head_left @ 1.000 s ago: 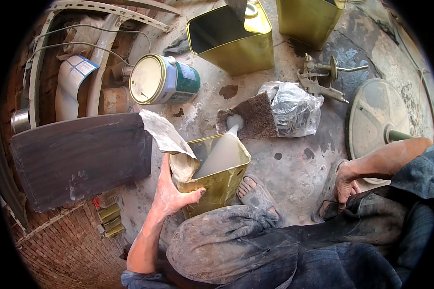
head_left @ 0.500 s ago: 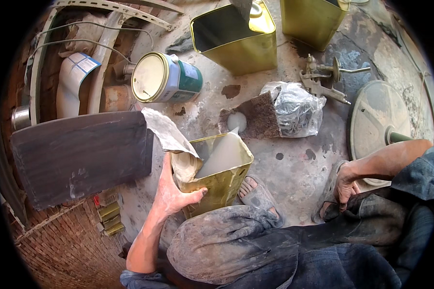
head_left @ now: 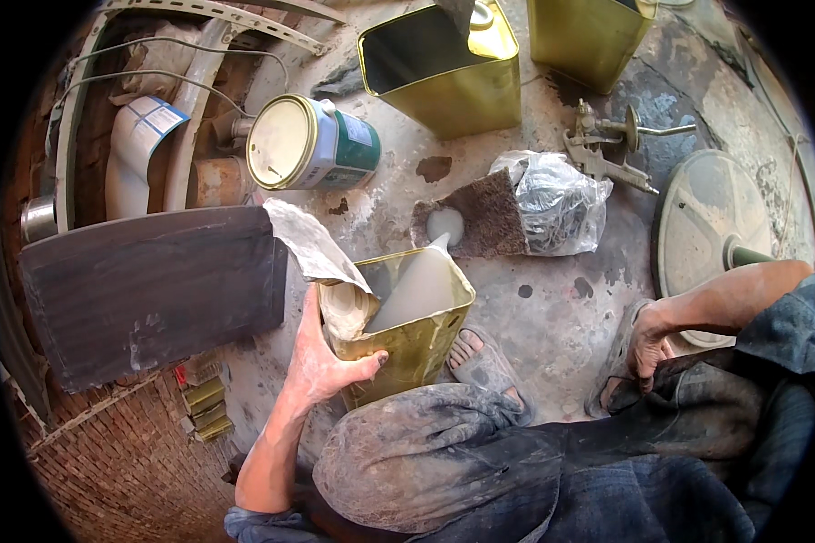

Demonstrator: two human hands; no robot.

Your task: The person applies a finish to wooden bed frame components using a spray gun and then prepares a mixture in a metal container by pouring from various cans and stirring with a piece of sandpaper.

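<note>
My left hand (head_left: 328, 357) is closed on the side of a gold-coloured square tin (head_left: 398, 362), thumb on its near wall. The tin is cut open at the top and tilted away from me, with milky whitish liquid (head_left: 417, 294) at its far corner. A torn, whitish-coated metal flap (head_left: 310, 242) stands up from its left rim. Just beyond that corner a round pale patch (head_left: 445, 224) shows on a brown, rough-surfaced piece (head_left: 487, 215). My right hand (head_left: 647, 348) hangs beside my right sandal (head_left: 614, 389), fingers loosely bent and apart, with nothing visible in them.
Crumpled clear plastic (head_left: 563, 204) adjoins the brown piece. Beyond lie a spray gun (head_left: 607, 149), a paint can (head_left: 321, 145) and two gold tins (head_left: 462, 100). A dark panel (head_left: 154, 294) is at left, a round disc base (head_left: 711, 222) at right.
Almost nothing differs. The tin and my left hand have shifted very slightly left; my right hand stays in place.
</note>
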